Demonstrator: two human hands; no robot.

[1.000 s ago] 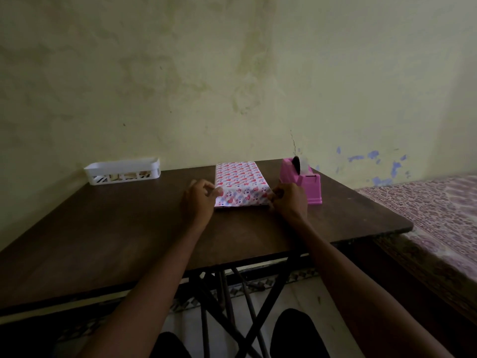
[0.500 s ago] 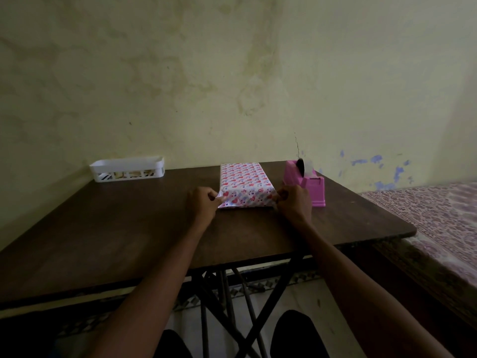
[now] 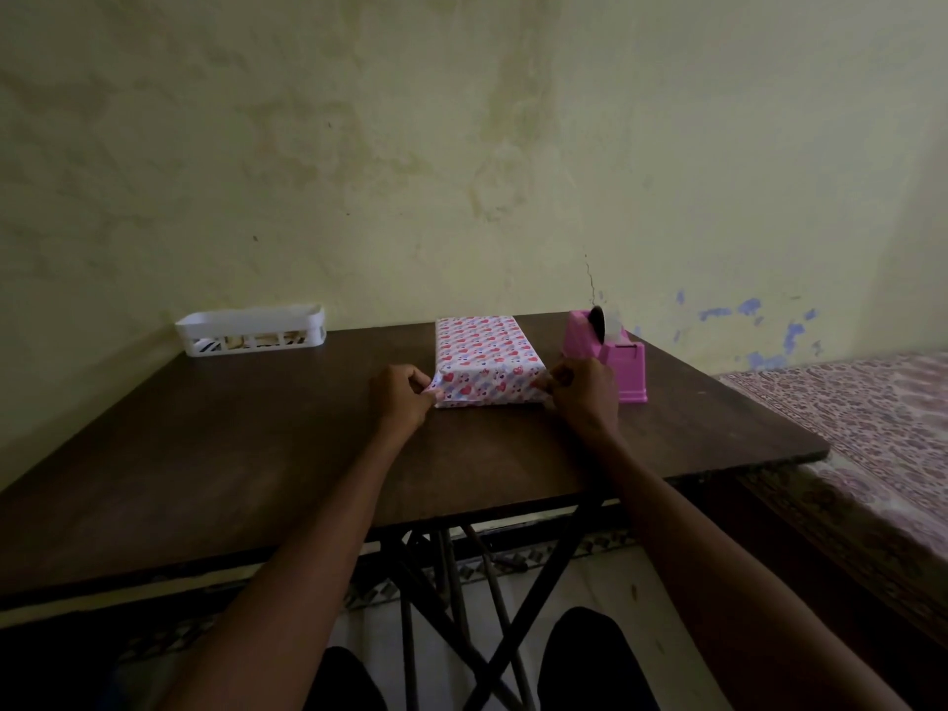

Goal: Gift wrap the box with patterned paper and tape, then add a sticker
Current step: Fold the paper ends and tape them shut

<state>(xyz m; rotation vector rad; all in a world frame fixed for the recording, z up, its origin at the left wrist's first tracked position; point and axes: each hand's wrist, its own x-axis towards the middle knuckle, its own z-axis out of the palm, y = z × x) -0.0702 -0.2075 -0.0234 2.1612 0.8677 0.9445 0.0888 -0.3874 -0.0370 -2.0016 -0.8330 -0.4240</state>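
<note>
A box wrapped in white paper with red and blue hearts (image 3: 485,351) lies on the dark wooden table (image 3: 256,454), its short end facing me. My left hand (image 3: 402,400) pinches the paper at the near left corner of that end. At the near right corner, my right hand (image 3: 582,390) pinches the paper with curled fingers. A pink tape dispenser (image 3: 613,356) stands just right of the box, behind my right hand.
A white slotted plastic tray (image 3: 251,331) with small items inside sits at the table's back left by the wall. A bed with a patterned cover (image 3: 872,418) adjoins the table's right side. My knees show below the table edge.
Both hands stay at the box's near corners. The paper at the near end now lies folded flatter against the box. The view has shifted slightly.
</note>
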